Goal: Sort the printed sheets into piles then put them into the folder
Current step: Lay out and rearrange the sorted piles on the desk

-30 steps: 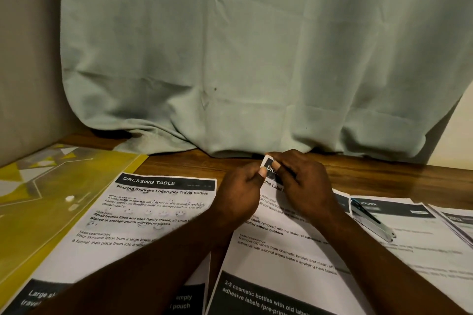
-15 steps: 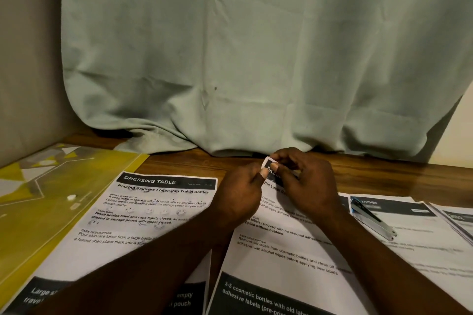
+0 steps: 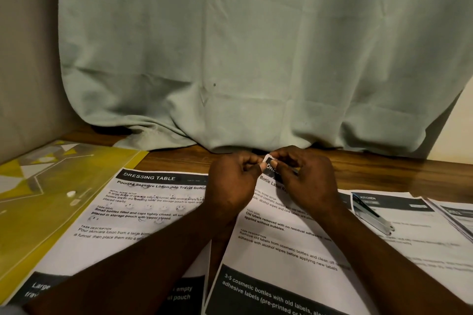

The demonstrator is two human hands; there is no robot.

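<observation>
Head view shows both hands meeting at the far corner of the middle white printed sheet (image 3: 281, 245), which lies on the brown wooden table (image 3: 384, 174) between a white sheet headed DRESSING TABLE (image 3: 143, 212) and another headed KITCHEN (image 3: 409, 233). The left hand (image 3: 230, 184) and right hand (image 3: 304, 181) each pinch that lifted corner between curled fingers and thumb, probably to part pages joined there, since a slim silver-and-blue stapler (image 3: 371, 217) lies on the KITCHEN sheet. The yellow translucent plastic folder (image 3: 38, 207) lies flat at far left, likely ready for finished piles.
</observation>
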